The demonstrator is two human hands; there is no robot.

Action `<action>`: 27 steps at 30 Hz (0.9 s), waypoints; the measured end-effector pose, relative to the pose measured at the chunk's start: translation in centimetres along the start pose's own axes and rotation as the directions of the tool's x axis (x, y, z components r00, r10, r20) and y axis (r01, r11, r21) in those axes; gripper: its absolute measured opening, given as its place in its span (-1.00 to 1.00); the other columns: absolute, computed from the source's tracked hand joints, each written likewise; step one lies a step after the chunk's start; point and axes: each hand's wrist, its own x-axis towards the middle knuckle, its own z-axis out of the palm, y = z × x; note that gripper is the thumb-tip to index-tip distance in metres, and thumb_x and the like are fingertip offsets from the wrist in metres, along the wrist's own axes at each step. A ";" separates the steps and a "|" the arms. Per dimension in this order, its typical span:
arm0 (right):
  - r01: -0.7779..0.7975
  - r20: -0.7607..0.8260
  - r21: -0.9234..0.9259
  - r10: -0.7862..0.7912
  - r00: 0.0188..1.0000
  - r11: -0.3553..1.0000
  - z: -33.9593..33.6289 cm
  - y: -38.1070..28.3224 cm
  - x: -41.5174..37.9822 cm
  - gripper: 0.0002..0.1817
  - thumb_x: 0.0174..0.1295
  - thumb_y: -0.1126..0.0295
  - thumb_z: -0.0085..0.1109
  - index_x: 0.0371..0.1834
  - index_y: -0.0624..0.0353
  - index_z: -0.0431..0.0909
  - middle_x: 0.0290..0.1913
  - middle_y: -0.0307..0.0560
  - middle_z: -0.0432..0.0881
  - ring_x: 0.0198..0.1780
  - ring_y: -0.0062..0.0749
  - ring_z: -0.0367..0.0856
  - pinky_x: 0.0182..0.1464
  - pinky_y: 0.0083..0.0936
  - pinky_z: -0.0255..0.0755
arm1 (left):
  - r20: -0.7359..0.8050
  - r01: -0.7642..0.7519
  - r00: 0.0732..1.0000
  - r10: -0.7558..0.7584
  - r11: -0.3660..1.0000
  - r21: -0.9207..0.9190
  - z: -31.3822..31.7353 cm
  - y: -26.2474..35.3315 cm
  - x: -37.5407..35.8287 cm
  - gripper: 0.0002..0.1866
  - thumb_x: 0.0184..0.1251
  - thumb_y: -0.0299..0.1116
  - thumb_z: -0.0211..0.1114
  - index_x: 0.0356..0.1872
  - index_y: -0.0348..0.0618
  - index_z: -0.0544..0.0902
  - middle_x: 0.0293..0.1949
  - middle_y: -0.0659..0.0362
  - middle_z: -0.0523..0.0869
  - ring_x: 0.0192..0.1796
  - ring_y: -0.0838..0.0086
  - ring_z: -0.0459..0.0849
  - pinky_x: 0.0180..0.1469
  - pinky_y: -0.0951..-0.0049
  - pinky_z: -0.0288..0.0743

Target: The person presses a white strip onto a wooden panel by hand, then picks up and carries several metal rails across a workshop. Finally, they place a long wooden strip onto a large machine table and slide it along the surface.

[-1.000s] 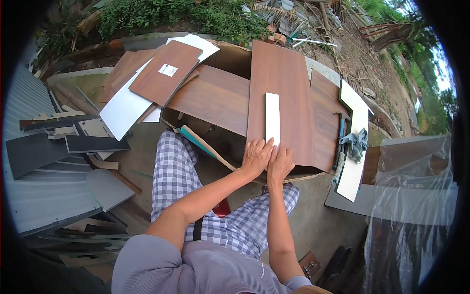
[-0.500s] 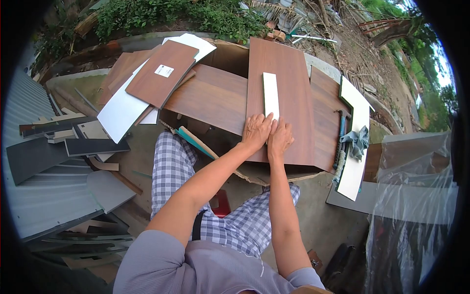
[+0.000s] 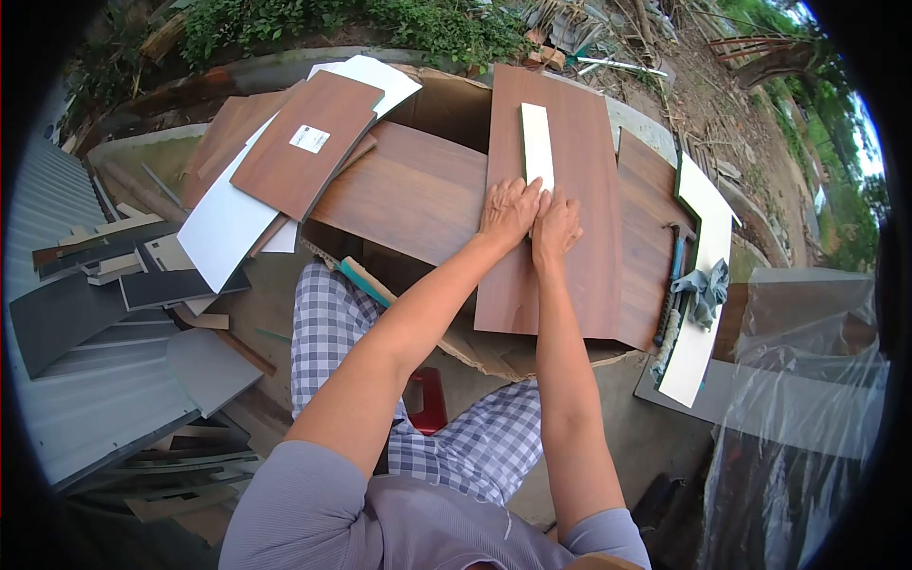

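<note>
A narrow white strip (image 3: 536, 142) lies lengthwise on a brown wood-grain panel (image 3: 584, 256). My left hand (image 3: 512, 211) and my right hand (image 3: 557, 228) are side by side at the strip's near end. Both have bent fingers closed on it, and they cover that end. Beneath the upright panel, another brown board (image 3: 399, 195) runs crosswise over a cardboard box (image 3: 494, 356).
Left of the box top, a brown panel with a white label (image 3: 266, 161) rests on white sheets (image 3: 204, 237). To the right are a hammer (image 3: 676, 266), a grey cloth (image 3: 705, 293) and a white board (image 3: 686, 366). Dark offcuts (image 3: 71, 318) lie far left; clear plastic (image 3: 807, 399) hangs right.
Both hands have slid forward along the brown panel, away from my body, and the white strip has moved with them. My arms are stretched further out.
</note>
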 end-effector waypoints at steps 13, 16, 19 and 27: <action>0.006 -0.005 0.031 -0.005 1.000 0.999 3.6 -1.4 6.7 -0.69 0.29 0.14 -0.04 -0.02 -0.03 0.53 -0.17 0.02 0.50 -0.16 -0.09 0.54 -0.14 -0.18 0.22 | -0.004 0.028 1.000 -0.027 0.998 0.054 2.2 -2.8 6.3 -0.69 0.25 -0.29 0.08 0.00 -0.03 0.56 -0.35 0.13 0.57 -0.19 0.24 0.51 -0.12 0.23 0.31; -0.009 0.006 0.019 0.009 1.000 1.000 4.2 -1.5 7.8 -0.69 0.29 0.13 -0.05 -0.02 -0.03 0.52 -0.16 0.02 0.49 -0.15 -0.09 0.53 -0.13 -0.17 0.21 | -0.013 0.042 0.999 -0.042 0.998 0.055 2.7 -3.2 7.3 -0.68 0.25 -0.25 0.10 0.01 0.00 0.58 -0.35 0.14 0.57 -0.19 0.24 0.51 -0.10 0.21 0.32; 0.001 -0.027 0.044 0.001 1.000 0.999 4.5 -1.8 8.6 -0.69 0.30 0.13 -0.05 -0.01 -0.03 0.52 -0.15 0.04 0.49 -0.15 -0.09 0.54 -0.12 -0.16 0.21 | -0.012 0.048 0.999 -0.047 0.998 0.050 3.0 -3.7 8.1 -0.68 0.26 -0.25 0.08 0.02 0.00 0.57 -0.33 0.14 0.58 -0.16 0.23 0.51 -0.08 0.20 0.32; -0.003 -0.070 0.052 0.006 0.997 0.999 5.2 -2.2 10.1 -0.67 0.29 0.12 -0.05 -0.01 0.00 0.52 -0.15 0.05 0.51 -0.13 -0.11 0.55 -0.10 -0.14 0.22 | 0.029 0.056 0.998 -0.056 0.998 0.026 3.4 -4.4 9.7 -0.67 0.28 -0.25 0.06 0.04 0.02 0.57 -0.26 0.12 0.59 -0.11 0.22 0.51 -0.04 0.19 0.32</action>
